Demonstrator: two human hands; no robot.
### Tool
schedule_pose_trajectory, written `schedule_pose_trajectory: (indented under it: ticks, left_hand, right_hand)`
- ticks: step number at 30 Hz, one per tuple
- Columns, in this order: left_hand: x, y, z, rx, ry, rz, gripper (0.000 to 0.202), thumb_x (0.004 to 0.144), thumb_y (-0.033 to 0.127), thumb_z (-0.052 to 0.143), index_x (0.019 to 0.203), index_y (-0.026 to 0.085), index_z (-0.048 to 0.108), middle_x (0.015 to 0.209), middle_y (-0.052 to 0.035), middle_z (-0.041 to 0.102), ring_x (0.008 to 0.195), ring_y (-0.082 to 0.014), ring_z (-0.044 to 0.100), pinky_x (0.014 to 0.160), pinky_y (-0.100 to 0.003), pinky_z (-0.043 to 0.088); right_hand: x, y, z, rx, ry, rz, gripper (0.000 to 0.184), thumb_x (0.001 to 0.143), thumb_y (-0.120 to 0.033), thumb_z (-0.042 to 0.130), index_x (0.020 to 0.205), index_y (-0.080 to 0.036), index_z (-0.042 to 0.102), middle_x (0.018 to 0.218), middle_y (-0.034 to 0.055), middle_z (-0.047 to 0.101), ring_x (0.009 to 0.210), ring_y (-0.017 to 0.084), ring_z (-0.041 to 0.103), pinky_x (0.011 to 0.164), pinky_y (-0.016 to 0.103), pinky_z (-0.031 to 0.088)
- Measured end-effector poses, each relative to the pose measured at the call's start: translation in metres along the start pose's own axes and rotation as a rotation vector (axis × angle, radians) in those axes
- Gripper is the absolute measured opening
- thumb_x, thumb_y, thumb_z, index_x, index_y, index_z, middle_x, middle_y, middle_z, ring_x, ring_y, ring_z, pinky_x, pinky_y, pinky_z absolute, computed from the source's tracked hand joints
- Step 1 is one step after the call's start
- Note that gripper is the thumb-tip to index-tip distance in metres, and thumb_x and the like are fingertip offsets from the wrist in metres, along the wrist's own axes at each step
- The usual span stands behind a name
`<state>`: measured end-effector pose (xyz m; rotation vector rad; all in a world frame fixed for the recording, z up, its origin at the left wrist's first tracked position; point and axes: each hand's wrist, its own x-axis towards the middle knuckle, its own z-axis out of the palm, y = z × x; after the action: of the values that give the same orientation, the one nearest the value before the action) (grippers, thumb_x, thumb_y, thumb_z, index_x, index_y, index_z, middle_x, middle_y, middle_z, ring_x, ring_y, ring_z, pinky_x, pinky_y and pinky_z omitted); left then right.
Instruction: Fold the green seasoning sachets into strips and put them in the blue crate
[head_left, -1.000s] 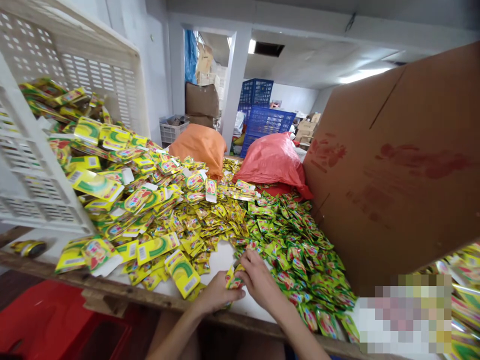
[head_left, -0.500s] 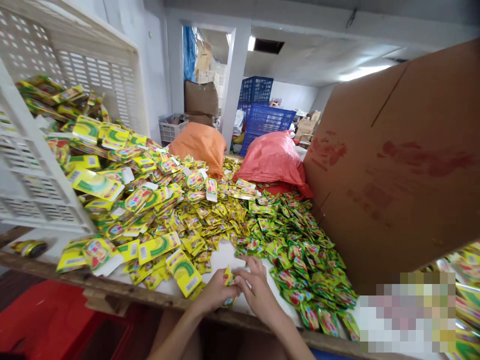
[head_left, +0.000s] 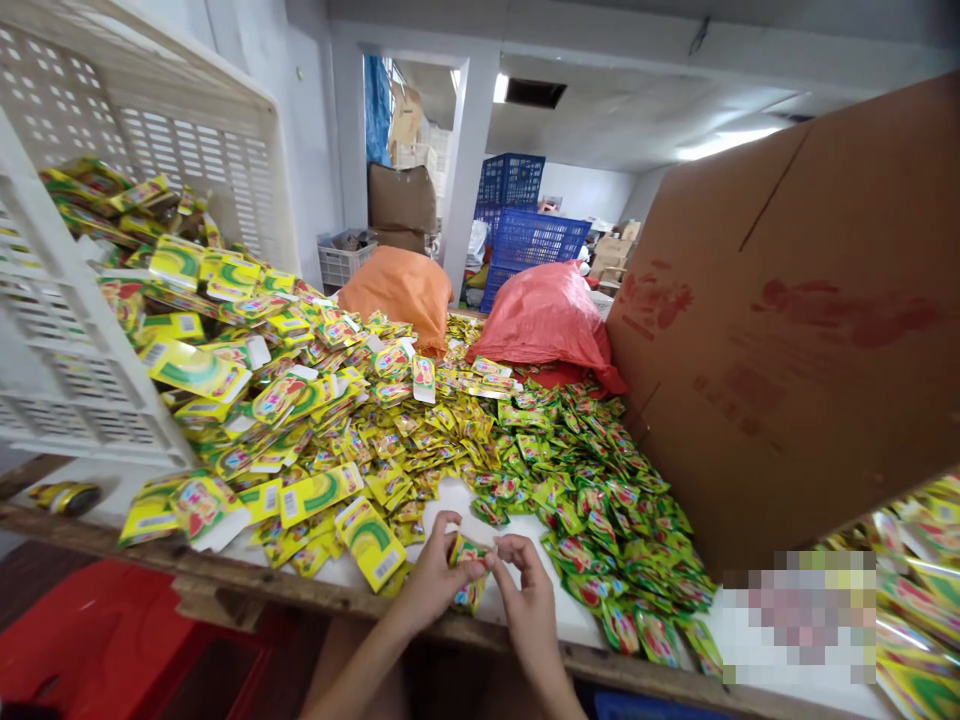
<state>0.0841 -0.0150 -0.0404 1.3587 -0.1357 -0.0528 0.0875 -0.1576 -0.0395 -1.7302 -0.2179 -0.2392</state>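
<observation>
My left hand (head_left: 435,572) is closed round a small yellow and green printed packet (head_left: 469,550), held upright just above the table's near edge. Fingers cover much of it, so I cannot tell whether it is a box or a sachet. My right hand (head_left: 528,592) pinches at its right side, thumb and curled forefinger meeting near the left thumb. Beyond the hands, a heap of yellow sachets (head_left: 420,440) meets a heap of green sachets (head_left: 600,520). Flat yellow cartons (head_left: 371,542) with open white flaps lie left of my hands.
A white plastic crate (head_left: 225,150) tipped on its side spills cartons at the left. A tall cardboard box (head_left: 780,330) leans at the right. Orange (head_left: 405,290) and red sacks (head_left: 547,315) stand at the back. A small dark-capped bottle (head_left: 66,497) lies near the left edge.
My right hand has drawn slightly back and turned, its fingers now curled beside the packet. More of the packet's printed face shows in my left hand.
</observation>
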Motion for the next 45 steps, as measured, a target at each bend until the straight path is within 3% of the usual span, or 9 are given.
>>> schedule_pose_trajectory:
  ticks: [3, 6, 8, 10, 15, 20, 28, 33, 45]
  left_hand:
    - [-0.005, 0.001, -0.002, 0.045, 0.109, 0.062, 0.038, 0.075, 0.023, 0.059, 0.104, 0.021, 0.036, 0.093, -0.0014, 0.056, 0.085, -0.0140, 0.056, 0.077, -0.024, 0.043]
    - [-0.006, 0.002, -0.007, 0.147, 0.078, 0.067, 0.019, 0.077, 0.027, 0.057, 0.089, 0.017, 0.046, 0.079, 0.0005, 0.053, 0.074, -0.0122, 0.053, 0.066, -0.020, 0.041]
    - [-0.005, 0.000, -0.012, 0.212, 0.074, 0.047, 0.018, 0.077, 0.030, 0.057, 0.082, 0.015, 0.050, 0.070, 0.0015, 0.050, 0.067, -0.0112, 0.051, 0.061, -0.019, 0.039]
    - [-0.003, -0.001, -0.014, 0.244, 0.090, 0.061, 0.019, 0.078, 0.032, 0.056, 0.080, 0.014, 0.052, 0.072, -0.0001, 0.053, 0.070, -0.0120, 0.052, 0.064, -0.020, 0.041]
    - [-0.002, -0.001, -0.016, 0.060, 0.150, 0.134, 0.038, 0.078, 0.025, 0.057, 0.113, 0.020, 0.045, 0.102, -0.0054, 0.058, 0.094, -0.0160, 0.056, 0.085, -0.028, 0.044]
    - [-0.004, 0.006, -0.017, 0.223, 0.105, 0.179, 0.015, 0.077, 0.027, 0.057, 0.085, 0.015, 0.061, 0.099, -0.0082, 0.061, 0.097, -0.0181, 0.056, 0.087, -0.028, 0.043]
    - [-0.008, 0.019, -0.008, 0.337, 0.193, 0.110, 0.017, 0.078, 0.027, 0.054, 0.089, 0.016, 0.061, 0.090, -0.0050, 0.063, 0.085, -0.0159, 0.058, 0.079, -0.025, 0.045]
    - [0.000, 0.022, -0.006, 0.330, 0.234, 0.058, 0.017, 0.076, 0.029, 0.056, 0.080, 0.014, 0.062, 0.075, -0.0031, 0.063, 0.069, -0.0140, 0.055, 0.066, -0.022, 0.043]
    - [-0.020, 0.019, -0.011, 0.292, 0.146, 0.089, 0.017, 0.078, 0.029, 0.057, 0.089, 0.016, 0.063, 0.087, -0.0034, 0.063, 0.084, -0.0155, 0.058, 0.078, -0.024, 0.043]
  right_hand:
    - [0.003, -0.003, 0.000, -0.075, -0.055, -0.013, 0.021, 0.082, -0.035, 0.054, 0.094, -0.018, 0.059, 0.092, 0.0064, 0.063, 0.088, 0.021, 0.058, 0.081, 0.032, 0.044]
    - [0.009, -0.006, -0.001, -0.119, -0.162, -0.040, 0.021, 0.084, -0.035, 0.051, 0.092, -0.019, 0.062, 0.092, 0.0059, 0.064, 0.091, 0.021, 0.058, 0.084, 0.031, 0.043]
    - [0.013, -0.007, 0.000, -0.118, -0.222, -0.066, 0.021, 0.085, -0.034, 0.049, 0.092, -0.019, 0.063, 0.090, 0.0052, 0.065, 0.090, 0.020, 0.058, 0.082, 0.030, 0.043]
    - [0.016, -0.006, 0.003, -0.118, -0.250, -0.093, 0.022, 0.086, -0.033, 0.048, 0.090, -0.019, 0.064, 0.089, 0.0053, 0.064, 0.087, 0.020, 0.059, 0.080, 0.029, 0.044]
    - [0.014, -0.002, 0.010, -0.047, -0.145, -0.050, 0.028, 0.085, -0.031, 0.049, 0.111, -0.019, 0.053, 0.094, 0.0063, 0.064, 0.084, 0.019, 0.060, 0.076, 0.029, 0.046]
    - [0.011, -0.011, 0.007, -0.113, -0.231, -0.128, 0.019, 0.085, -0.029, 0.050, 0.096, -0.021, 0.063, 0.099, 0.0058, 0.063, 0.096, 0.020, 0.056, 0.084, 0.030, 0.043]
    - [0.009, -0.024, 0.008, -0.127, -0.186, -0.061, 0.018, 0.083, -0.030, 0.053, 0.091, -0.018, 0.063, 0.086, 0.0050, 0.066, 0.077, 0.018, 0.059, 0.069, 0.026, 0.046]
    - [0.016, -0.028, 0.009, -0.180, -0.153, -0.052, 0.019, 0.082, -0.034, 0.052, 0.084, -0.017, 0.061, 0.067, 0.0019, 0.061, 0.062, 0.016, 0.054, 0.059, 0.025, 0.043]
    - [-0.004, -0.018, 0.008, -0.048, -0.194, -0.005, 0.019, 0.083, -0.035, 0.054, 0.087, -0.018, 0.060, 0.084, 0.0044, 0.065, 0.080, 0.019, 0.060, 0.075, 0.028, 0.045]
